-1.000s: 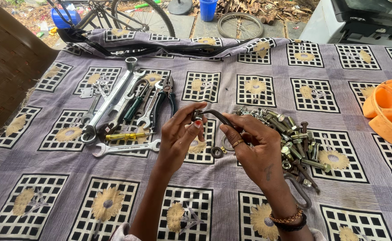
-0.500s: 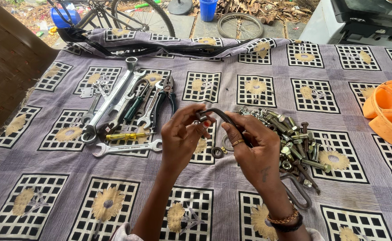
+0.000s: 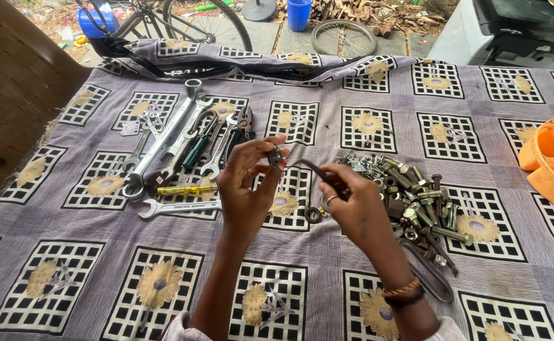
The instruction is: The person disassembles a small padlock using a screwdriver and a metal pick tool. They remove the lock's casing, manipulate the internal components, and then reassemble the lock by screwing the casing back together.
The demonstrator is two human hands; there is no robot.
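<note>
left hand (image 3: 244, 189) pinches a small dark metal nut (image 3: 275, 155) at one end of a thin dark curved metal rod (image 3: 308, 167); right hand (image 3: 354, 207) grips the other end. 1 heap of grey bolts (image 3: 416, 202) lies just right of it on the table (image 3: 68, 252).

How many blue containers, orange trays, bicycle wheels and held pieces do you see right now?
Blue containers: 2
Orange trays: 1
Bicycle wheels: 2
Bent metal piece, in the grip of left hand and right hand: 1
Total: 6
</note>
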